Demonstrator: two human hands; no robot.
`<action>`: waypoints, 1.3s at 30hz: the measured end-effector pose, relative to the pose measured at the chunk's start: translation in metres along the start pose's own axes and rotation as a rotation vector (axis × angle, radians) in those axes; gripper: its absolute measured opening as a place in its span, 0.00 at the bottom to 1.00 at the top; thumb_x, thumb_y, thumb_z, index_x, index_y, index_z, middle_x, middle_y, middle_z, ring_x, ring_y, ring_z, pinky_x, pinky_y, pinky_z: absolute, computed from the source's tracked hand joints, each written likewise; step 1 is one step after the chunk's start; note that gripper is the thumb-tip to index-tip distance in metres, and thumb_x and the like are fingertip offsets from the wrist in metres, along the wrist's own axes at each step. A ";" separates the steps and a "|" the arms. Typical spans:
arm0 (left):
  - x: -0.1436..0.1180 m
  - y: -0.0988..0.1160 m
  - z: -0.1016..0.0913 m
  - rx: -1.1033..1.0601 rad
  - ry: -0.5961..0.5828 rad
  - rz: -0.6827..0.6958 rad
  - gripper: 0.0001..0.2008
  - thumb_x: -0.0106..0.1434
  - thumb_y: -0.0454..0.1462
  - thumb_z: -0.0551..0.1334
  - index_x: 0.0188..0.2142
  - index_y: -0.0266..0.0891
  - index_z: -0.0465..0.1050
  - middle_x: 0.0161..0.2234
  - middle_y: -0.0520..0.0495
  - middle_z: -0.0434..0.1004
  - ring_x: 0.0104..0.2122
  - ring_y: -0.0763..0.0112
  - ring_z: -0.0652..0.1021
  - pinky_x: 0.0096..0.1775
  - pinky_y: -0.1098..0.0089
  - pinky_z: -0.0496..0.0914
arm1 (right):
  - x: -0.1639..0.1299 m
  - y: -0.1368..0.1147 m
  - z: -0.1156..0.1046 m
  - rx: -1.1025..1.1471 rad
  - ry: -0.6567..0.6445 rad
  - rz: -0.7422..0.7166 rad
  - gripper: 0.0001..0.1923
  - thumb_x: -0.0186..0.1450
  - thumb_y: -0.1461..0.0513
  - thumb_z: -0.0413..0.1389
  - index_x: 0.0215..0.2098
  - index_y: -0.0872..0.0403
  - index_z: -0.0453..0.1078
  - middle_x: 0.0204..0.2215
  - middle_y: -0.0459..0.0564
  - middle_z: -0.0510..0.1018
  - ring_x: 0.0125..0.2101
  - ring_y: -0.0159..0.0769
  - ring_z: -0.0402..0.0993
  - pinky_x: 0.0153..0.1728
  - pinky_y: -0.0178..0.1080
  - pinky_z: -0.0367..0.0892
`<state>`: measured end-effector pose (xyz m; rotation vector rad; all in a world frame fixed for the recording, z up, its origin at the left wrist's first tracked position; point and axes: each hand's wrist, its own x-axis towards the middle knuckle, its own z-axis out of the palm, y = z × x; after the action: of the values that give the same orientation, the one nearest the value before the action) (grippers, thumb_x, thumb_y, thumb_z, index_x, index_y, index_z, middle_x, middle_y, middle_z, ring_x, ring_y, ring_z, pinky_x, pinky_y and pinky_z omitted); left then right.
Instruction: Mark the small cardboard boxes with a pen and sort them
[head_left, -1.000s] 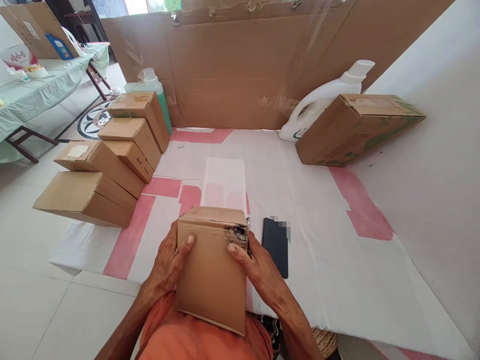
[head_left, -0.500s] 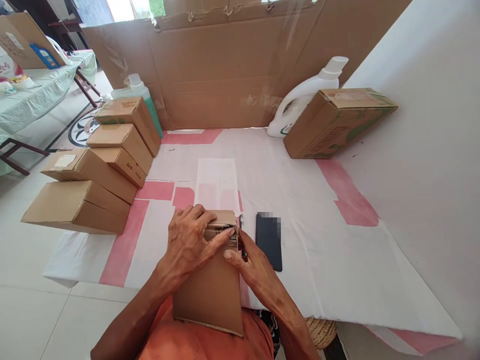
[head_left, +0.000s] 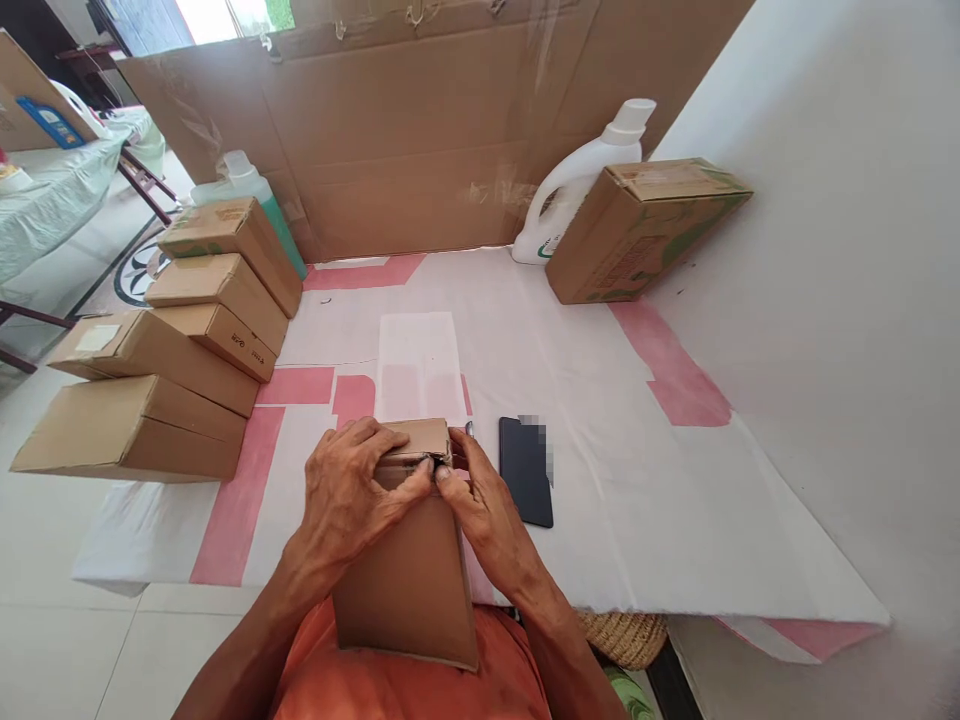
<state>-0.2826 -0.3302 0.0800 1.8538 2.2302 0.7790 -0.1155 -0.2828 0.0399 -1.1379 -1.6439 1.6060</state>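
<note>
Fingers [head_left: 369, 437] of our left hand [head_left: 345, 490] and right hand [head_left: 486, 508] curl closed on the upper corner of a cardboard box [head_left: 405, 590], tilted before our orange shirt [head_left: 412, 697] at the cloth-covered bench [head_left: 637, 500] edge. Pinching too hard could tear that ragged corner. Our hands cover much of it, and the box's far side is hidden.
</note>
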 end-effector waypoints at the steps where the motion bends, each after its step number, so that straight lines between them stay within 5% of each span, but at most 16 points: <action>1: -0.001 -0.004 -0.004 -0.024 -0.024 -0.007 0.12 0.65 0.45 0.68 0.42 0.43 0.84 0.39 0.47 0.85 0.39 0.57 0.83 0.43 0.59 0.74 | 0.000 -0.001 0.002 0.008 -0.004 0.016 0.27 0.71 0.48 0.53 0.63 0.50 0.66 0.61 0.56 0.75 0.61 0.49 0.71 0.62 0.50 0.67; 8: -0.003 -0.027 -0.026 -0.064 -0.119 0.014 0.19 0.68 0.54 0.64 0.49 0.47 0.83 0.45 0.47 0.84 0.44 0.56 0.83 0.45 0.59 0.74 | 0.005 -0.003 0.020 0.028 -0.010 -0.039 0.28 0.74 0.48 0.51 0.67 0.49 0.65 0.66 0.55 0.71 0.66 0.48 0.65 0.68 0.53 0.59; 12: -0.004 -0.034 -0.023 -0.064 -0.134 0.010 0.21 0.70 0.55 0.62 0.52 0.47 0.82 0.48 0.46 0.84 0.48 0.54 0.82 0.49 0.56 0.73 | 0.016 0.018 -0.001 0.036 0.030 -0.074 0.28 0.76 0.42 0.47 0.62 0.49 0.72 0.61 0.54 0.78 0.60 0.47 0.73 0.60 0.50 0.68; 15: -0.004 -0.039 -0.017 -0.045 -0.112 0.019 0.22 0.70 0.55 0.62 0.53 0.46 0.81 0.49 0.46 0.83 0.49 0.53 0.81 0.51 0.55 0.72 | 0.021 0.041 -0.026 -0.324 0.146 0.117 0.26 0.77 0.44 0.46 0.49 0.53 0.77 0.43 0.55 0.85 0.44 0.47 0.81 0.46 0.46 0.72; 18: -0.003 -0.041 -0.011 0.004 -0.090 0.046 0.21 0.71 0.54 0.61 0.53 0.47 0.81 0.48 0.46 0.84 0.48 0.54 0.81 0.49 0.56 0.72 | 0.021 0.060 -0.036 -0.627 0.165 0.324 0.15 0.73 0.51 0.56 0.40 0.54 0.76 0.31 0.56 0.83 0.37 0.50 0.81 0.40 0.45 0.69; 24: 0.004 -0.032 -0.005 0.073 -0.135 0.129 0.20 0.69 0.52 0.65 0.54 0.47 0.79 0.46 0.46 0.83 0.44 0.55 0.82 0.46 0.57 0.71 | 0.028 0.085 -0.020 -0.614 0.151 0.389 0.07 0.63 0.65 0.63 0.28 0.53 0.72 0.30 0.58 0.83 0.37 0.52 0.82 0.36 0.43 0.66; 27: 0.008 -0.029 -0.003 0.071 -0.151 0.150 0.21 0.67 0.51 0.67 0.55 0.46 0.78 0.46 0.46 0.83 0.44 0.56 0.82 0.46 0.58 0.71 | 0.032 0.086 -0.027 -0.491 0.150 0.319 0.11 0.64 0.65 0.60 0.24 0.51 0.67 0.22 0.50 0.78 0.28 0.45 0.80 0.33 0.41 0.66; 32: 0.010 -0.027 0.001 0.088 -0.160 0.146 0.21 0.65 0.51 0.69 0.54 0.47 0.78 0.43 0.47 0.83 0.42 0.57 0.81 0.45 0.59 0.71 | 0.021 0.049 -0.036 -0.019 0.333 0.003 0.13 0.73 0.51 0.51 0.39 0.50 0.68 0.28 0.47 0.80 0.26 0.39 0.79 0.26 0.38 0.70; 35: 0.010 -0.025 0.002 0.080 -0.166 0.171 0.22 0.64 0.51 0.71 0.52 0.44 0.77 0.43 0.46 0.83 0.43 0.57 0.81 0.45 0.60 0.71 | 0.009 0.021 -0.022 0.326 0.376 -0.272 0.09 0.72 0.54 0.59 0.43 0.50 0.74 0.32 0.48 0.83 0.29 0.39 0.81 0.28 0.39 0.72; 39: 0.010 -0.024 0.003 0.056 -0.171 0.186 0.22 0.65 0.52 0.70 0.52 0.44 0.77 0.44 0.46 0.82 0.42 0.57 0.81 0.44 0.59 0.71 | -0.001 0.008 0.005 0.297 0.367 -0.347 0.06 0.73 0.57 0.60 0.44 0.49 0.78 0.34 0.47 0.82 0.28 0.36 0.79 0.26 0.37 0.71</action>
<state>-0.3050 -0.3223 0.0683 2.0912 2.0175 0.5651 -0.1178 -0.2864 0.0317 -0.8740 -1.2359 1.2773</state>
